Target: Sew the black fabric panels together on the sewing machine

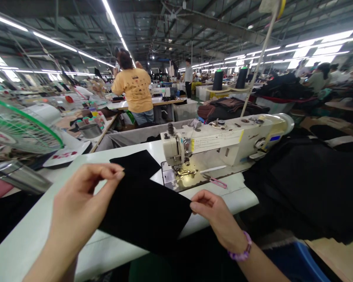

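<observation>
Left hand (78, 199) pinches a corner of a black cloth piece (147, 213) between thumb and forefinger, while the right hand (217, 219), a purple beaded bracelet (241, 248) at its wrist, grips another corner the same way. Between them the upper edge runs nearly straight, and the piece spreads over the front of the pale worktop (20, 231). Just beyond it lies another black section (138, 162); whether the two are joined, I cannot tell. Its pointed side comes close to the needle end of the sewing machine (211, 141), where no cloth sits under the presser foot (186, 171).

On the machine's bed are a white pen-like stick (213, 169) and pink-handled snips (218, 182), both out of the hands. A large heap of black fabric (306, 184) lies to the right.

This looks like a handling step, the cloth being held out and squared rather than stitched. Moving it well from here would call for both pinches to stay firm, the edge kept even and unfolded, and the fingers clear of the snips.
</observation>
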A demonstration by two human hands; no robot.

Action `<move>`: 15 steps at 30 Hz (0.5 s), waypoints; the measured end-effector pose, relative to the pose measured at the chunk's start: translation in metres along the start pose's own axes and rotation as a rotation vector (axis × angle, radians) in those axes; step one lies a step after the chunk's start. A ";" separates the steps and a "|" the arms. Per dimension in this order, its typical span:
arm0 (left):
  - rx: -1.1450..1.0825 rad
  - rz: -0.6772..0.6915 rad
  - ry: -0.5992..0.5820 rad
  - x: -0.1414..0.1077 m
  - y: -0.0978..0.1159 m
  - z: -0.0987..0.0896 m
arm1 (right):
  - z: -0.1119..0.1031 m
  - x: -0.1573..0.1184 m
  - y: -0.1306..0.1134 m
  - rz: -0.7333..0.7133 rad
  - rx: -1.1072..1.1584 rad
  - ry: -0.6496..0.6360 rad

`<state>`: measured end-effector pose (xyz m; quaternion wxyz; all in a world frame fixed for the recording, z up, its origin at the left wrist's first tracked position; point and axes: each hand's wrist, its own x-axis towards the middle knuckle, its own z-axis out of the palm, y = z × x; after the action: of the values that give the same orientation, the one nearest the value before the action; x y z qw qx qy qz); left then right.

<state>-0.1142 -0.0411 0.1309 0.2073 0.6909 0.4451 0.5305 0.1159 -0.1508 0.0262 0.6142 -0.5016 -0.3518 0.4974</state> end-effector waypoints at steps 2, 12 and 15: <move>0.135 0.154 -0.205 0.026 0.001 0.017 | 0.012 -0.015 0.013 0.095 0.067 -0.008; 0.160 0.015 -0.669 -0.012 -0.101 0.144 | -0.008 -0.043 0.089 -0.378 -0.550 -0.001; 0.132 -0.029 -0.612 -0.018 -0.108 0.144 | -0.020 -0.040 0.087 -0.631 -0.676 -0.089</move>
<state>-0.0256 0.0263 -0.0113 0.2938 0.8240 0.4056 0.2648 0.1021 -0.1943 -0.0606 0.5217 -0.5202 -0.6557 0.1649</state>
